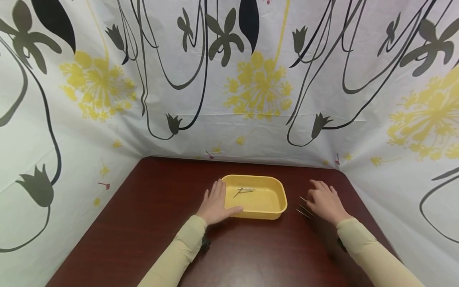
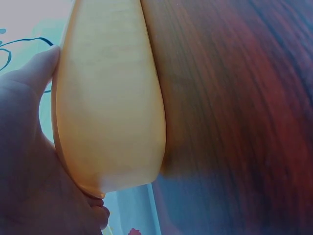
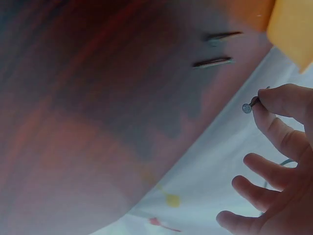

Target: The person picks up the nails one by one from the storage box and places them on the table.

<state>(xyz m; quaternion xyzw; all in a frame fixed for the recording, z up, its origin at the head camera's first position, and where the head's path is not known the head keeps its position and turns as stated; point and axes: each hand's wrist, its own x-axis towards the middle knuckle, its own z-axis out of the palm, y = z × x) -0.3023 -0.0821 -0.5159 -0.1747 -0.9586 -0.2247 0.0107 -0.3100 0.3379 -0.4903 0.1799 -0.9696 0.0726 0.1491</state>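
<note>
Head view. I see a dark red-brown table (image 1: 150, 223) boxed in on three sides by a white cloth backdrop (image 1: 229, 79) printed with yellow blooms and black stems. A yellow tray (image 1: 276, 207) sits near the middle of the table, with a few thin nails in the tray (image 1: 244, 191) lying loosely crossed toward its far left corner. My left hand (image 1: 215, 204) rests against the tray's left end, fingers straight along the wall, thumb lying along the near rim. My right hand (image 1: 324, 201) is to the right of the tray, apart from it, and just beside three loose nails (image 1: 304, 208) on the bare wood between hand and tray. Both sleeves are pale yellow.

Left wrist view. The tray's outer wall (image 2: 112, 107) fills the left half, standing on the wood. The left hand (image 2: 29, 161) lies flat against it, one fingertip (image 2: 46, 61) showing at the far rim; nothing is gripped. The tray blocks any look inside it.

Right wrist view. The right hand (image 3: 279, 161) pinches one nail (image 3: 249, 105) between thumb and forefinger, its round head toward the camera and lifted off the table; the other fingers hang loosely curled. Two loose nails (image 3: 215, 49) lie parallel on the wood nearby, with a corner of the tray (image 3: 293, 27) just past them. The white cloth shows beyond the table edge.
</note>
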